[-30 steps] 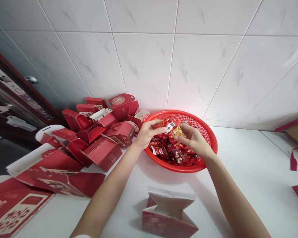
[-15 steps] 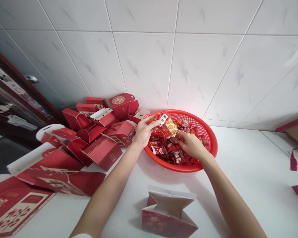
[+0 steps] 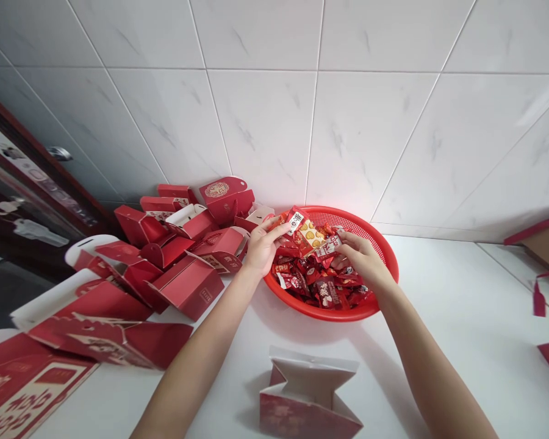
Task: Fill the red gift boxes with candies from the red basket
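Red boxes (image 3: 190, 283) crowd the left of the white counter (image 3: 229, 366). The left hand (image 3: 261, 250) pinches a red packet with round yellow pictures (image 3: 309, 234), thumb and fingers nearly closed on it, above the wrapped sweets in the red basket (image 3: 391, 268). An open box (image 3: 308, 414) stands nearer the person. The right hand (image 3: 360, 253) grips a small pale-and-red packet (image 3: 330, 246) narrowly at the fingertips, just beside the first packet.
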Demonstrator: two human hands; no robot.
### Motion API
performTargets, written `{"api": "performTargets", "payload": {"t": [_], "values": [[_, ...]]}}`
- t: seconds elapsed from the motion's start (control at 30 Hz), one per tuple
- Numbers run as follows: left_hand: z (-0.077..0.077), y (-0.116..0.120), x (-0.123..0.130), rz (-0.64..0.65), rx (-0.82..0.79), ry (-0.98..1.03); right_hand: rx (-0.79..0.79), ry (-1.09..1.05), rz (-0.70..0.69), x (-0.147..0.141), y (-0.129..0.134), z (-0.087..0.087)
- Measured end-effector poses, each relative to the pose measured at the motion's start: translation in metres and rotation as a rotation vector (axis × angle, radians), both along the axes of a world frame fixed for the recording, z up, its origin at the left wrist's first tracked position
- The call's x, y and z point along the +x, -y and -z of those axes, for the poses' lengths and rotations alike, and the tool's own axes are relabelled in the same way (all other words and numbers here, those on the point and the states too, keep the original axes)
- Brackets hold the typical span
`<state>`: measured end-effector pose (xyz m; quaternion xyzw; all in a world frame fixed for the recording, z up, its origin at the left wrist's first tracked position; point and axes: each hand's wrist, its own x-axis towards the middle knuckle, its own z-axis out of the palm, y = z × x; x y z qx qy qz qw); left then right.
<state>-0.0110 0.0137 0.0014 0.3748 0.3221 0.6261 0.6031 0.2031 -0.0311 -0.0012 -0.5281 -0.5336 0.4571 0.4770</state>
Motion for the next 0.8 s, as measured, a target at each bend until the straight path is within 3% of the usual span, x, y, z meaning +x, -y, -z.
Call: {"api": "performTargets", "payload": {"t": [0.23,0.63,0.8], "values": [[0.0014,-0.0006,0.0002,0.006,0.007,0.008,0.091,-0.016,0.091,0.0002,0.0022,-0.0003],[0.0040,-0.0012,-0.0003,0.030,0.023,0.003,0.182,0.082,0.086,0.0008,-0.0010,0.0067],[0.0031,-0.0012,0.0002,0.034,0.008,0.010,0.182,0.029,0.105,0.0005,-0.0002,0.0064]]}}
